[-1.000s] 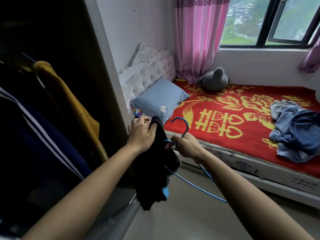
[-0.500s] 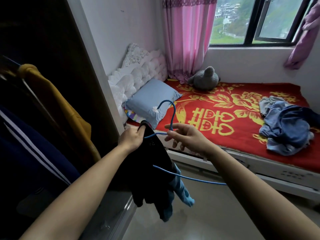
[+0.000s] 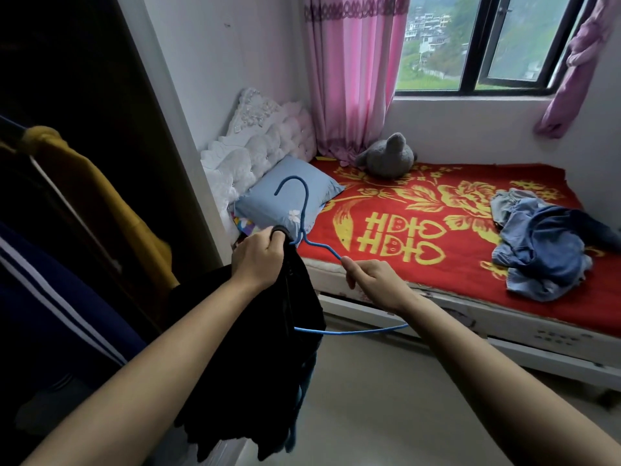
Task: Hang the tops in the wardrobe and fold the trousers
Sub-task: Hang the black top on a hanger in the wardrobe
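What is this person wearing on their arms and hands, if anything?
The left hand and the right hand are bare: no gloves, rings, watch or bracelet show. Above the wrists nothing is worn either, as far as the picture reaches: no sleeve is in view.

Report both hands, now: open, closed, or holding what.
Left hand: closed, gripping the black top at its upper end.
Right hand: closed, holding the blue hanger by its sloping arm.
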`<state>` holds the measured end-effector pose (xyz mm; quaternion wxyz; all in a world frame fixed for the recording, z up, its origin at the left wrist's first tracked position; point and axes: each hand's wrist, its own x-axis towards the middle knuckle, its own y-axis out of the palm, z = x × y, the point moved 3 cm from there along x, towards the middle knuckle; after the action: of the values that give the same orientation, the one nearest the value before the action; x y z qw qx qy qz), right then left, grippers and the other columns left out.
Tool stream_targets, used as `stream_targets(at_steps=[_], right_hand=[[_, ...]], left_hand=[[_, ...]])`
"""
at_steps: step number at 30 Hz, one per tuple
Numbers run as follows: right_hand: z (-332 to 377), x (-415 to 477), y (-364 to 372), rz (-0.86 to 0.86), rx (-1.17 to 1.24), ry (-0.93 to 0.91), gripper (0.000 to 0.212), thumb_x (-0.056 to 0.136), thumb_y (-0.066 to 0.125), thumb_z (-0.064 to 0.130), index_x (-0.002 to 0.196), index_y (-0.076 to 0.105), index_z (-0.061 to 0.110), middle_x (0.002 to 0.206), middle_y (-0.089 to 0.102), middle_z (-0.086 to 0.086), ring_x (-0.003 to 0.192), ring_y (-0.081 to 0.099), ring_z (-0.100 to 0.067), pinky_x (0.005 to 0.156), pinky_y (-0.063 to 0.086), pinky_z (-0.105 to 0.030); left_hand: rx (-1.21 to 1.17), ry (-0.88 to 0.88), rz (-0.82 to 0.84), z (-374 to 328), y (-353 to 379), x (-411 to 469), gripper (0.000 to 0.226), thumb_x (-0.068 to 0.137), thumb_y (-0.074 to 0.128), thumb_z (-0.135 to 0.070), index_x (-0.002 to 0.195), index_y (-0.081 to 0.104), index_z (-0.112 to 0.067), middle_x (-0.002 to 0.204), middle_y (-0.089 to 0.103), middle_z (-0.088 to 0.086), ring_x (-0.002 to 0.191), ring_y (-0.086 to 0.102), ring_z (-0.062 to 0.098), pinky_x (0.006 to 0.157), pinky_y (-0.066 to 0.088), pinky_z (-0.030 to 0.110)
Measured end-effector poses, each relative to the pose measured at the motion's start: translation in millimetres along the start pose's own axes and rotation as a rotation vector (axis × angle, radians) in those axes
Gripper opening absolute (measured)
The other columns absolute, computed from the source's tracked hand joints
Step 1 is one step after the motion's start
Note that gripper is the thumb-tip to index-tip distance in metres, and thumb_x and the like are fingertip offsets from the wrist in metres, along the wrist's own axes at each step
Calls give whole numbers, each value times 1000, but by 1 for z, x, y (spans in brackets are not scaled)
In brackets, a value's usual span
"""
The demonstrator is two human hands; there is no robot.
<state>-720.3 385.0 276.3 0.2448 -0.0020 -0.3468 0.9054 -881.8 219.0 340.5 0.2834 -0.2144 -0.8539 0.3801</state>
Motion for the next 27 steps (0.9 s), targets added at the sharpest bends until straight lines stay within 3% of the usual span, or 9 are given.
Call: stream_targets(at_steps=[5,9,12,14,16,18,20,24,27], right_hand=[[14,5,5,-89,60,-81,57,96,41,63,69,70,23,46,49,12,46,44,-4,55,32,-26],[29,0,12,-477,-235,-261,30,94,61,48,109,70,23,98,59,4,91,52,-5,83,38,-31],[31,-16,24,-706,-459,-563,23,90,67,37,104,63,19,102,53,-5,98,53,-22,82,40,-39],[26,-22,42,-512,-431,-700,18,93,64,36,94,64,18,92,54,-1,79,57,-23,63,46,-36],[16,-22,64,-270,-456,-619,26,96,56,42,108,64,21,104,58,2,76,65,-22,54,50,-34],[5,-17,83,-113,-534,-534,43,97,49,45,132,54,20,131,55,2,91,68,-23,62,54,-34],[0,-11,93,-1,-556,-472,49,99,45,42,142,41,19,140,52,0,99,66,-26,68,51,-36],[-16,-3,91,118,-417,-276,45,91,43,51,125,31,24,91,67,-9,84,63,-37,59,35,-35],[-25,-2,77,182,-484,-252,40,89,37,65,102,38,27,94,60,-1,88,63,-31,64,44,-38]], left_hand=[[181,41,-49,-13,-2,0,69,72,31,-90,77,49,-24,75,61,-6,70,58,20,64,44,33],[182,-83,-183,-3,-13,7,46,87,46,-61,80,62,-19,82,69,5,81,65,32,62,37,30],[162,-104,-247,1,-23,10,40,90,46,-52,75,58,-17,83,69,12,82,63,37,63,34,31],[123,-103,-273,0,-30,12,38,91,46,-49,74,55,-17,76,63,9,78,61,36,63,33,31],[93,-106,-289,-3,-36,15,37,91,45,-47,75,54,-15,74,60,8,76,59,34,63,34,31],[59,-97,-296,-9,-37,18,37,92,46,-46,75,54,-14,76,63,10,76,59,35,63,40,34],[23,-77,-294,-15,-36,18,37,92,45,-46,69,51,-17,68,58,3,71,57,31,62,41,34],[-2,-57,-283,-12,-39,20,37,92,46,-46,62,43,-24,61,48,-9,64,52,21,60,36,29],[34,-56,-308,4,-49,26,36,90,45,-48,62,42,-25,60,46,-10,63,50,20,58,32,29]])
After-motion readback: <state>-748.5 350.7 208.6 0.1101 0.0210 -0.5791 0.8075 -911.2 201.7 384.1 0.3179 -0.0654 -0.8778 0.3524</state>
